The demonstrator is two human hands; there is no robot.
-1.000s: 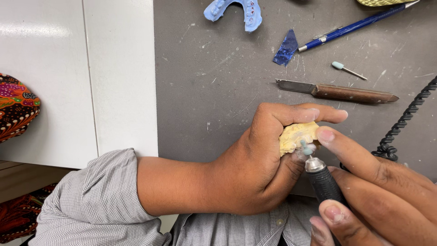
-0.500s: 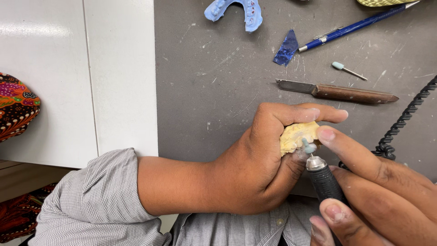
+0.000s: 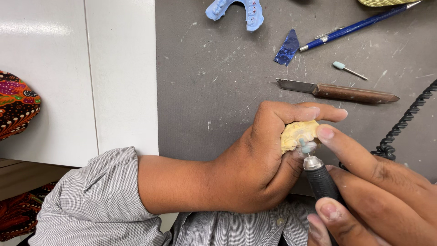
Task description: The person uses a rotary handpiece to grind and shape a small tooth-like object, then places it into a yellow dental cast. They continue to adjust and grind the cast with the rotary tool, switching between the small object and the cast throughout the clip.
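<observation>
Seen from the head camera, the left hand (image 3: 259,159) was curled around a small yellow plaster cast (image 3: 298,133), its fingers closed over the top and the thumb pressing from below, so the cast was clamped firmly in that grip just above the near edge of the grey work mat (image 3: 218,82). The right hand (image 3: 378,191) came in from the lower right, closed on a black rotary handpiece (image 3: 322,182) in a pen-like hold, with its forefinger stretched forward so that the fingertip rested on the cast's right edge. A small pale green grinding tip (image 3: 307,146) at the front of the handpiece touched the underside of the cast, between the left thumb and the right forefinger. A black coiled cord (image 3: 400,125) ran up the right side of the mat, near the right hand. Farther up the mat, well apart from both hands, lay a knife with a brown wooden handle (image 3: 339,92), its blade pointing left. Above it sat a loose bur with a pale green head (image 3: 348,69), a blue pen (image 3: 359,25) lying aslant, and a small dark blue scrap (image 3: 287,48). A light blue dental tray (image 3: 236,10) showed at the top edge. To the left, a white surface (image 3: 77,77) adjoined the mat, with a bright patterned cloth (image 3: 16,107) at its left edge. A grey checked sleeve (image 3: 98,205) covered the left upper arm.
</observation>
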